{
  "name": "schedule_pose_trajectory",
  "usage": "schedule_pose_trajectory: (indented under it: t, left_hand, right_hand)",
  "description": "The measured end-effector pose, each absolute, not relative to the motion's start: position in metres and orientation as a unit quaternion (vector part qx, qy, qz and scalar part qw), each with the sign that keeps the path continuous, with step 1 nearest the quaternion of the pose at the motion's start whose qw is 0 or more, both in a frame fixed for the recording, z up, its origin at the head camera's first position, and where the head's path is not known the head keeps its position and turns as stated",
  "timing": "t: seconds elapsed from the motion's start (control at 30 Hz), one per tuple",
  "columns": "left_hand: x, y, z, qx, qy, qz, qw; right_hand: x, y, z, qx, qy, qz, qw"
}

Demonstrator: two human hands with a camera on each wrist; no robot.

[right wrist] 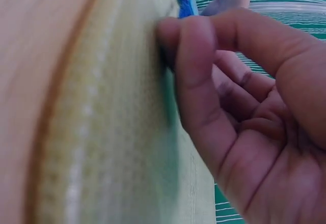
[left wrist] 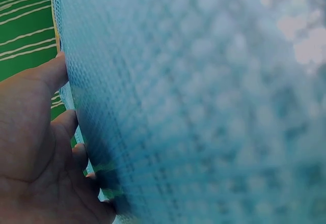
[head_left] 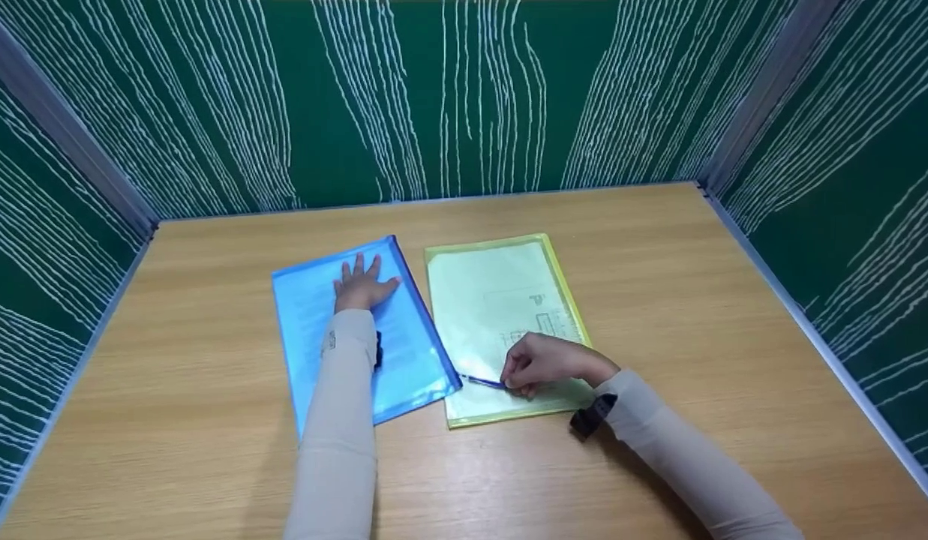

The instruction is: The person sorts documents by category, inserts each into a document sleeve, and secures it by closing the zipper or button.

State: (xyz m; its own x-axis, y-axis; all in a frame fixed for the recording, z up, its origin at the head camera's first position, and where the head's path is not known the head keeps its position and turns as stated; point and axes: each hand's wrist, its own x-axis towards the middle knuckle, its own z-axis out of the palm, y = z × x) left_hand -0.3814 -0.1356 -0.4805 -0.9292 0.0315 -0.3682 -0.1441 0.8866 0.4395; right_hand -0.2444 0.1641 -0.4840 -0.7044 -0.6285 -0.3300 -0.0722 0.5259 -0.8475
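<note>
A blue mesh zip folder (head_left: 411,375) lies slightly turned on the table, with papers showing faintly through it. My left hand (head_left: 360,286) rests on its upper part, fingers straight and spread; in the left wrist view its fingertips meet the mesh surface. To the right is a yellow zip folder (head_left: 471,300) with a printed sheet inside. Over its lower half, my right hand (head_left: 546,361) pinches a thin blue zipper pull (head_left: 485,382) between thumb and forefinger. This pull stretches from the blue folder's lower right corner. The pinched end is hidden by the fingertips.
Both folders lie on a wooden table (head_left: 659,300). Green panels (head_left: 418,97) with white wavy lines stand behind and on both sides, joined by grey frame posts. A black wrist device (head_left: 593,416) sits at the right sleeve's cuff.
</note>
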Motion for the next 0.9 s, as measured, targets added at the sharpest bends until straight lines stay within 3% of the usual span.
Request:
schedule_pose_trajectory:
  t: [0.9]
  left_hand:
    - [-0.384,-0.138,-0.482,-0.035,0.949,0.247,0.191]
  right_hand:
    - [-0.235,0.158,-0.479,-0.266,0.823,-0.365,0.346]
